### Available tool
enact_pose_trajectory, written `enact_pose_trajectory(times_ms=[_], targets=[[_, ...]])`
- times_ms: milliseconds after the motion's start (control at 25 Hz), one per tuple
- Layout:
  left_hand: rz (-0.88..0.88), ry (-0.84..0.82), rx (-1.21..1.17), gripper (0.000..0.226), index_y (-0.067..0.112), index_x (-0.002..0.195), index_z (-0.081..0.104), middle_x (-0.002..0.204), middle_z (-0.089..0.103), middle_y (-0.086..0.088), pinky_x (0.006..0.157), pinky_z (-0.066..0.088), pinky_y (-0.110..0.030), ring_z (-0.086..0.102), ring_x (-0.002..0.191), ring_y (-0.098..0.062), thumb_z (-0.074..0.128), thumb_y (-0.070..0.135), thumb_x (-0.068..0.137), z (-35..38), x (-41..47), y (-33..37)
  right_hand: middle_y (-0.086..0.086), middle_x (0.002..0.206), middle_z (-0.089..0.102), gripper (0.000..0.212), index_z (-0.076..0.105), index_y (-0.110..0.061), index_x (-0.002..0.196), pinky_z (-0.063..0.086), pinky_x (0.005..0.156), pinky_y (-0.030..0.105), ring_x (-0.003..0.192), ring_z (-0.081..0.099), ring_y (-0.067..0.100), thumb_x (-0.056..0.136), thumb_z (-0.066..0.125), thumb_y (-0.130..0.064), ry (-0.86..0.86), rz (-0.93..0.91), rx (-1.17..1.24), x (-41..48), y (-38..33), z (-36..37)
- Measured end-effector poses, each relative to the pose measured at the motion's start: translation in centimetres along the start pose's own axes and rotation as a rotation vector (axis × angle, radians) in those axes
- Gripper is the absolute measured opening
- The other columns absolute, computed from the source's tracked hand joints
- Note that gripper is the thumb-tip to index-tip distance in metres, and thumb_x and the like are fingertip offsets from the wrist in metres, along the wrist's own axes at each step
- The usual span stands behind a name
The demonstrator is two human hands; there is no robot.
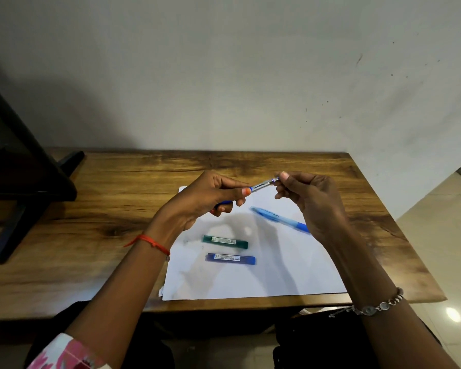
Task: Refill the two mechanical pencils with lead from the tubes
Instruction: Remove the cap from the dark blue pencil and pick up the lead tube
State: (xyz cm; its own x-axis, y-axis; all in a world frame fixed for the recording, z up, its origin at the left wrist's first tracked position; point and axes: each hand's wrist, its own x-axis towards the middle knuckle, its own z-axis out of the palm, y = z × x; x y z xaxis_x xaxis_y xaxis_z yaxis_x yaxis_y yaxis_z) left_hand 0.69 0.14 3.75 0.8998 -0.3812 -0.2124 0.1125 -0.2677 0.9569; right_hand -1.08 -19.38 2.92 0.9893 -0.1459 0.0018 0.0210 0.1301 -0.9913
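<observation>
My left hand [210, 198] grips a blue mechanical pencil [262, 184] by its barrel, held above the table. The fingertips of my right hand [309, 198] pinch the pencil's upper end near the cap. A second, light blue mechanical pencil [278, 218] lies on the white paper sheet [277, 278], partly hidden under my right hand. Two lead tubes rest on the paper nearer to me: a green lead tube [225, 241] and, below it, a blue lead tube [230, 258]. Both tubes lie flat, side by side and apart.
The wooden table [104, 209] reaches back to a pale wall. A black stand [24, 187] occupies the table's left side. Tiled floor [442, 235] shows past the table's right edge.
</observation>
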Motion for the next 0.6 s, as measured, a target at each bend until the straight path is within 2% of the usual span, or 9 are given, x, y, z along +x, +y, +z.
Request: enact_pose_trajectory(times_ms=[160,280,360,440,600], targets=[[-0.021,0.048,-0.033,0.011,0.018,0.089,0.072,0.051,0.058,0.008,0.041,0.025,-0.015,0.036,0.041,-0.007,0.062,0.017,0.084,-1.5,-0.3,-0.3,-0.001,0.059,0.068,0.016,0.065,-0.002,0.077,0.057,0.06,0.022,0.059,0.064,0.011,0.088,0.053,-0.003,0.108,0.017,0.183,0.3,-1.1,-2.1],[-0.005,0.028,0.001,0.011,0.025,0.08,0.072,0.052,0.061,0.007,0.042,0.028,-0.016,0.038,0.041,-0.008,0.063,0.018,0.083,-1.3,-0.2,-0.2,0.011,0.066,0.069,0.017,0.062,0.003,0.079,0.056,0.057,0.022,0.06,0.066,0.018,0.088,0.048,0.0,0.017,0.298,0.255,-0.3,-0.8,-1.4],[0.003,0.015,0.02,0.012,0.025,0.08,0.073,0.053,0.061,0.007,0.041,0.028,-0.015,0.038,0.041,-0.008,0.064,0.018,0.082,-1.0,-0.2,-0.4,0.014,0.068,0.069,0.015,0.062,0.003,0.082,0.054,0.054,0.019,0.057,0.063,0.016,0.087,0.049,-0.003,-0.083,0.439,0.223,-0.5,-0.7,-0.7],[-0.002,-0.003,0.029,0.011,0.023,0.082,0.073,0.052,0.061,0.007,0.04,0.027,-0.014,0.037,0.04,-0.007,0.064,0.016,0.083,-0.9,-0.1,-0.6,0.01,0.067,0.069,0.012,0.064,0.001,0.084,0.052,0.053,0.017,0.055,0.06,0.012,0.086,0.056,-0.008,-0.137,0.45,0.178,-0.5,-0.6,-0.3],[-0.005,-0.018,0.037,0.011,0.022,0.082,0.073,0.052,0.061,0.007,0.04,0.027,-0.014,0.037,0.04,-0.007,0.065,0.014,0.082,-0.9,0.0,-0.6,0.007,0.069,0.066,0.014,0.066,0.003,0.086,0.048,0.05,0.015,0.054,0.055,0.008,0.084,0.06,-0.01,-0.153,0.347,0.052,-0.3,0.0,0.0]])
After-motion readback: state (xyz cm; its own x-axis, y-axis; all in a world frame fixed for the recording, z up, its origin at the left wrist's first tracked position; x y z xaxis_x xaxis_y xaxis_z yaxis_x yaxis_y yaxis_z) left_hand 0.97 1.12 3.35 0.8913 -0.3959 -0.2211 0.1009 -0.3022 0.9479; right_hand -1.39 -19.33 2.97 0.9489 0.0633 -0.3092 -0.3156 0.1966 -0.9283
